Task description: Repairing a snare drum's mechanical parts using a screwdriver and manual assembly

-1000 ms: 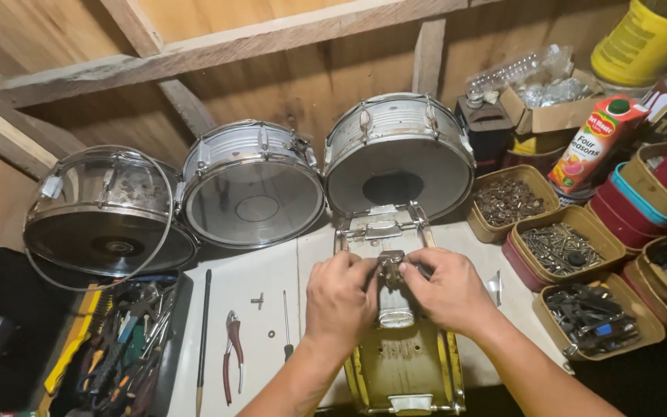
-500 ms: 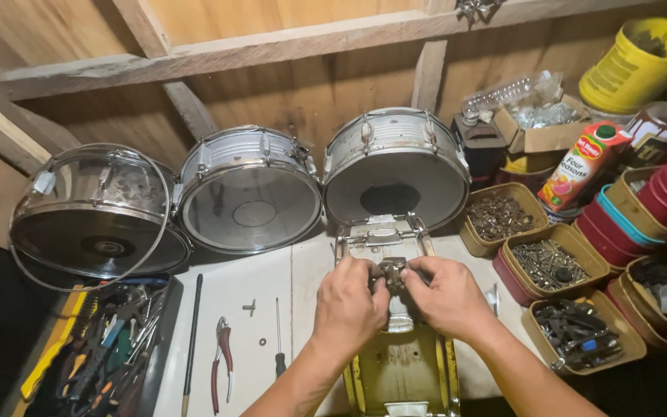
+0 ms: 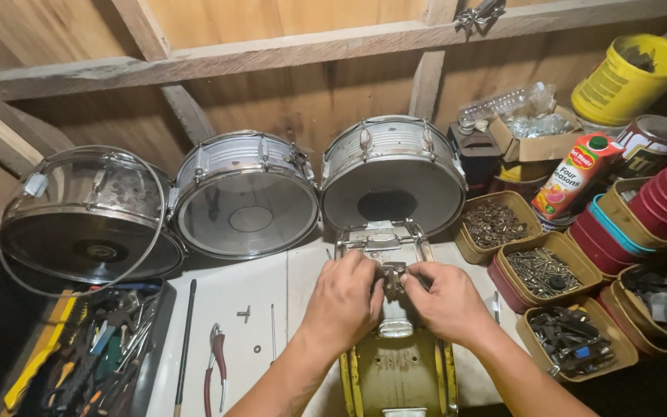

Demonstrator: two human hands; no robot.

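Note:
A yellow snare drum shell (image 3: pixel 399 378) lies on its side on the white bench, its chrome rim (image 3: pixel 384 238) pointing away from me. My left hand (image 3: pixel 343 297) and my right hand (image 3: pixel 447 300) meet over the top of the shell. Both pinch a small metal lug fitting (image 3: pixel 393 278) between their fingertips. A chrome lug casing (image 3: pixel 395 328) sits on the shell just below that fitting.
Three silver snare drums (image 3: pixel 245 201) lean against the wooden wall. A tool tray (image 3: pixel 94 347) sits at the left; red-handled pliers (image 3: pixel 214 371), a rod and loose screws lie on the bench. Tubs of screws and hardware (image 3: pixel 540 272), a juice carton and a yellow bucket crowd the right.
The view has shifted slightly; my hands stay together on the fitting over the shell, with only small finger movement.

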